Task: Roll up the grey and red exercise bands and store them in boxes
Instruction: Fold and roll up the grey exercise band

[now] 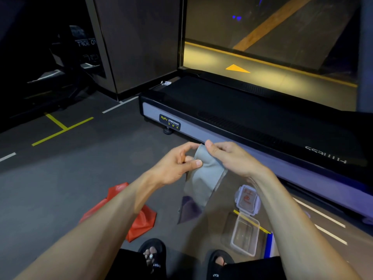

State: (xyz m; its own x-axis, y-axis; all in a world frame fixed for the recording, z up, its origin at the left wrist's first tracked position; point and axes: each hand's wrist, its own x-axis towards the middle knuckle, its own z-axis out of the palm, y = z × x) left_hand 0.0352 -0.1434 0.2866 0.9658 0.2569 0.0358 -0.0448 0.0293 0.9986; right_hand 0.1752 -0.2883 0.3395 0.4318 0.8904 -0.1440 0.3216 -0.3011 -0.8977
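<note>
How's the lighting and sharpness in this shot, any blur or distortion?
Head view: dim overall, with yellow light beyond the glass; the hanging end of the grey band looks soft, as does the clear box; the treadmill edge bows from wide-angle distortion; both hands are reasonably sharp.

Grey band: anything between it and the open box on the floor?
Nothing visible. The grey band hangs from both hands, left hand and right hand. The open box sits lidless below right, its lid beside it, not over it.
</note>
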